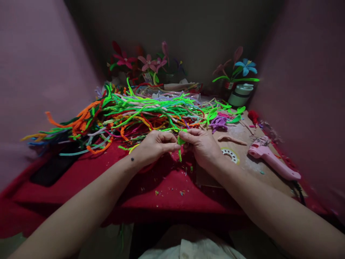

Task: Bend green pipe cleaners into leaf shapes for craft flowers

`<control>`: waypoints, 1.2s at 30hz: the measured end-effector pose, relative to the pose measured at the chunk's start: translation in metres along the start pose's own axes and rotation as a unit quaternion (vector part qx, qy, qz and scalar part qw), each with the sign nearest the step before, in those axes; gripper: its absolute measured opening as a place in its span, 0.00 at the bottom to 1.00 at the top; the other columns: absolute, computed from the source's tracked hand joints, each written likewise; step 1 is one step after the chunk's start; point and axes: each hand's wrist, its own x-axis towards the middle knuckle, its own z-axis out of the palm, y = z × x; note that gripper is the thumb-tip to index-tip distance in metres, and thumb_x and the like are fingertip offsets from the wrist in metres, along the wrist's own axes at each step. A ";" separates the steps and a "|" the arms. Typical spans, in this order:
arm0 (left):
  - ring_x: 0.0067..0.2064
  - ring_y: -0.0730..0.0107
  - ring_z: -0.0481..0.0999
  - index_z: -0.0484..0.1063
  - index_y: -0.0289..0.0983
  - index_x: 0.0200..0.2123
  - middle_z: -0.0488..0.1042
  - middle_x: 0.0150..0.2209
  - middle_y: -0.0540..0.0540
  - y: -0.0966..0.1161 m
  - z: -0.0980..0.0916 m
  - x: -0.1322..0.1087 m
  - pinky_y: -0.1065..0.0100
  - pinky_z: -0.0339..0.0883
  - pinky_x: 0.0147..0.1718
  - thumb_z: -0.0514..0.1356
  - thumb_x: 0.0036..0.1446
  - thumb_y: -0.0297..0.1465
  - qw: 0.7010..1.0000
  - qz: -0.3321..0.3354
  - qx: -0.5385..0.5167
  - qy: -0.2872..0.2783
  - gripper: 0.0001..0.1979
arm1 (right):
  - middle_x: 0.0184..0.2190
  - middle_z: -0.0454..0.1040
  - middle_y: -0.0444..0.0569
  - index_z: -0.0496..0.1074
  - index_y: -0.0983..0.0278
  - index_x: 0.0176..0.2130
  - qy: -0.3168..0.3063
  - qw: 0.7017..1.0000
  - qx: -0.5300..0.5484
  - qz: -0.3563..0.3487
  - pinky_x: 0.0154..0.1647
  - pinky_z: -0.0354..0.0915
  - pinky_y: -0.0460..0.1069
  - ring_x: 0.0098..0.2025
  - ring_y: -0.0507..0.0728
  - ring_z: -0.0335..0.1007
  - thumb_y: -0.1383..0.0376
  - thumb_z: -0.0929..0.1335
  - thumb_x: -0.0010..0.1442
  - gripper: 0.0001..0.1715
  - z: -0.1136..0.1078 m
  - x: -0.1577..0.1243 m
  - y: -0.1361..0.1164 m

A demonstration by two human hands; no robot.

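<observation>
My left hand [159,144] and my right hand [199,144] meet above the red-covered table. Between their fingertips is a bright green pipe cleaner [180,154], bent at the top, with a short end hanging down. The thumb and forefinger of my right hand pinch its upper part. My left thumb and fingers close on it from the other side; the exact contact is partly hidden. Just behind the hands lies a big heap of loose pipe cleaners [151,108] in green, orange, red, white and other colours.
Right of my hands, a board [242,144] carries a tape roll [230,155], a pink glue gun [273,158] and a purple bundle [219,123]. Green leaf shapes [237,119] lie behind. A dark phone [52,171] rests left. Pipe-cleaner flowers [148,63] and a lidded pale green container [240,95] stand at the back.
</observation>
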 end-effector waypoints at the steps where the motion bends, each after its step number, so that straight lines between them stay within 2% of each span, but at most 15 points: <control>1: 0.23 0.78 0.61 0.68 0.33 0.18 0.64 0.18 0.53 0.000 0.001 0.000 0.74 0.56 0.25 0.60 0.46 0.31 1.000 -0.010 -0.015 0.002 0.09 | 0.14 0.63 0.38 0.69 0.65 0.20 -0.004 1.000 0.016 0.003 0.17 0.52 0.44 0.16 0.46 0.55 0.60 0.74 0.41 0.13 0.001 0.000 0.000; 4: 0.23 0.78 0.62 0.70 0.33 0.19 0.66 0.19 0.52 -0.001 0.001 -0.001 0.74 0.56 0.26 0.61 0.46 0.31 0.997 -0.026 -0.071 0.022 0.09 | 0.16 0.65 0.39 0.70 0.66 0.22 -0.044 0.997 0.063 0.028 0.20 0.55 0.44 0.18 0.47 0.58 0.60 0.74 0.40 0.13 0.002 -0.001 0.000; 7: 0.24 0.77 0.64 0.71 0.32 0.22 0.69 0.21 0.51 -0.002 0.002 -0.002 0.73 0.57 0.26 0.61 0.46 0.32 0.994 -0.031 -0.093 0.051 0.08 | 0.16 0.66 0.40 0.71 0.66 0.22 -0.082 0.994 0.059 0.043 0.21 0.55 0.44 0.19 0.47 0.57 0.60 0.73 0.43 0.12 0.003 -0.002 0.001; 11: 0.21 0.79 0.62 0.69 0.32 0.19 0.66 0.18 0.52 -0.005 0.005 -0.001 0.74 0.56 0.22 0.60 0.46 0.30 0.991 -0.036 -0.095 0.081 0.09 | 0.15 0.64 0.39 0.70 0.67 0.20 -0.071 0.996 0.031 0.036 0.19 0.51 0.44 0.18 0.46 0.55 0.63 0.72 0.44 0.11 0.004 -0.002 0.002; 14: 0.20 0.80 0.60 0.68 0.31 0.17 0.64 0.17 0.53 -0.006 0.001 0.000 0.75 0.54 0.21 0.61 0.46 0.32 0.993 -0.036 -0.034 0.108 0.11 | 0.17 0.65 0.40 0.71 0.67 0.23 -0.074 0.996 0.007 0.045 0.19 0.52 0.45 0.18 0.47 0.56 0.61 0.72 0.44 0.11 0.005 -0.004 -0.001; 16: 0.23 0.78 0.64 0.70 0.32 0.24 0.67 0.21 0.52 -0.006 -0.006 0.001 0.75 0.57 0.23 0.64 0.42 0.32 0.993 -0.022 -0.021 0.112 0.09 | 0.15 0.64 0.40 0.70 0.67 0.21 -0.064 0.997 -0.035 0.034 0.19 0.51 0.45 0.17 0.47 0.55 0.61 0.71 0.45 0.12 0.005 -0.006 -0.005; 18: 0.28 0.76 0.67 0.72 0.34 0.35 0.70 0.27 0.52 -0.005 -0.012 0.002 0.74 0.60 0.28 0.66 0.41 0.32 0.992 0.009 -0.070 0.102 0.15 | 0.13 0.62 0.39 0.68 0.67 0.19 -0.052 0.995 -0.087 0.017 0.18 0.49 0.45 0.16 0.46 0.53 0.60 0.71 0.46 0.14 0.006 -0.008 -0.007; 20: 0.31 0.76 0.69 0.70 0.37 0.43 0.71 0.31 0.51 -0.005 -0.015 0.000 0.73 0.62 0.31 0.64 0.44 0.32 0.988 0.030 -0.130 0.074 0.19 | 0.12 0.60 0.38 0.66 0.67 0.17 -0.054 0.991 -0.125 0.016 0.18 0.48 0.44 0.16 0.45 0.52 0.61 0.70 0.47 0.15 0.007 -0.010 -0.009; 21: 0.32 0.76 0.69 0.70 0.37 0.43 0.71 0.32 0.51 -0.006 -0.015 0.000 0.73 0.62 0.32 0.63 0.46 0.32 0.988 0.029 -0.142 0.057 0.18 | 0.12 0.59 0.38 0.65 0.67 0.17 -0.059 0.989 -0.135 0.022 0.18 0.47 0.44 0.15 0.45 0.51 0.61 0.70 0.47 0.16 0.008 -0.010 -0.008; 24: 0.29 0.76 0.68 0.72 0.35 0.36 0.71 0.29 0.50 -0.008 -0.013 -0.001 0.73 0.62 0.30 0.62 0.47 0.31 0.989 0.009 -0.146 0.034 0.11 | 0.12 0.60 0.38 0.66 0.67 0.18 -0.083 0.987 -0.134 0.044 0.17 0.47 0.44 0.15 0.45 0.51 0.62 0.70 0.47 0.13 0.009 -0.010 -0.007; 30: 0.23 0.80 0.64 0.71 0.33 0.33 0.69 0.24 0.52 -0.009 -0.013 -0.001 0.76 0.58 0.23 0.63 0.47 0.30 0.990 -0.005 -0.138 0.024 0.09 | 0.13 0.62 0.38 0.67 0.67 0.19 -0.099 0.987 -0.107 0.061 0.17 0.49 0.44 0.15 0.45 0.53 0.65 0.69 0.44 0.10 0.007 -0.009 -0.005; 33: 0.22 0.79 0.65 0.70 0.32 0.27 0.68 0.22 0.51 -0.007 -0.009 -0.002 0.76 0.59 0.22 0.62 0.47 0.30 0.990 -0.004 -0.127 0.060 0.07 | 0.13 0.63 0.39 0.68 0.67 0.19 -0.091 0.985 -0.134 0.059 0.17 0.49 0.44 0.15 0.46 0.54 0.64 0.69 0.46 0.09 0.006 -0.008 -0.003; 36: 0.21 0.78 0.65 0.68 0.33 0.27 0.68 0.21 0.52 -0.007 -0.002 -0.003 0.75 0.59 0.20 0.61 0.48 0.31 0.983 -0.015 -0.156 0.094 0.07 | 0.13 0.65 0.41 0.70 0.67 0.20 -0.077 0.982 -0.164 0.062 0.16 0.50 0.44 0.14 0.46 0.55 0.63 0.68 0.47 0.09 0.007 -0.008 -0.001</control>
